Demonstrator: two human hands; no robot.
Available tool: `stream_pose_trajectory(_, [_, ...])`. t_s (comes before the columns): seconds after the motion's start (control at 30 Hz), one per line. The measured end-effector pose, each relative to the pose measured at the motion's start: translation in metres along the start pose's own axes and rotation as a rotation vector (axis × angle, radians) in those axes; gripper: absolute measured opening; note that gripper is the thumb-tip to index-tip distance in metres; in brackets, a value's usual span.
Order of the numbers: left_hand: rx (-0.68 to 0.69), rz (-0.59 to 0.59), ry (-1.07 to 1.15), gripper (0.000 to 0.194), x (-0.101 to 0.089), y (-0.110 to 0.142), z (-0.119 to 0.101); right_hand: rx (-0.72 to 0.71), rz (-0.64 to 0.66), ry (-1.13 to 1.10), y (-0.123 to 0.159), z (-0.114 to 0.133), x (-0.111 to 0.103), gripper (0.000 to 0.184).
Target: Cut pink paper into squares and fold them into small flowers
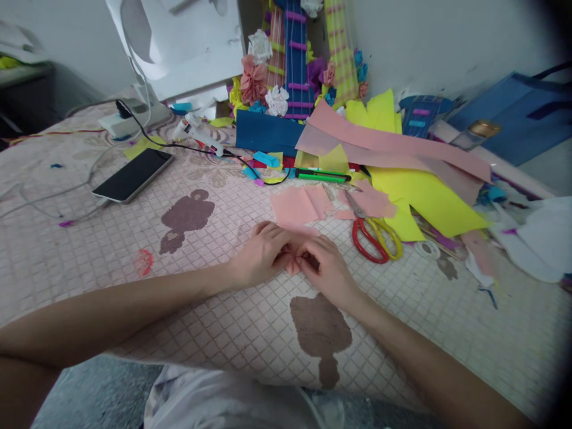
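My left hand (263, 253) and my right hand (326, 262) meet over the tablecloth near the middle of the view. Both are closed, with fingertips pinching a small piece of pink paper (292, 266) between them. Most of that piece is hidden by my fingers; its lower tip shows folds. Just beyond my hands lie flat pink paper pieces (295, 204). To the right of my right hand rest scissors (373, 241) with one red and one yellow handle, their blades touching pink scraps.
A phone (133, 174) on a cable lies at left, near a white glue gun (199, 134) and a power strip (129, 119). Behind are a green cutter (322, 175), yellow sheets (429, 199), long pink strips (393, 140), blue paper (268, 132) and paper flowers (254, 80).
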State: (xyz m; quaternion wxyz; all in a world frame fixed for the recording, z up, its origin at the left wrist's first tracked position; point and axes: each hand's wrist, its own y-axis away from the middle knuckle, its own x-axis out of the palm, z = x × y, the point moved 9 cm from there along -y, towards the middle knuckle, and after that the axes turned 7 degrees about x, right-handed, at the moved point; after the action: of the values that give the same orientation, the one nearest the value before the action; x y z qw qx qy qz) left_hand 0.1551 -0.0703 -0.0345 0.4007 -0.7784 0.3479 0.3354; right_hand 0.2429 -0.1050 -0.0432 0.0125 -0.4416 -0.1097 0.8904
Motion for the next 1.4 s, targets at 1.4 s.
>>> stream_pose_trajectory(1.4, [0.051,0.121,0.025,0.039,0.0002,0.0035,0.0001,-0.036,0.061,0.104,0.0048,0.0083,0.0013,0.017])
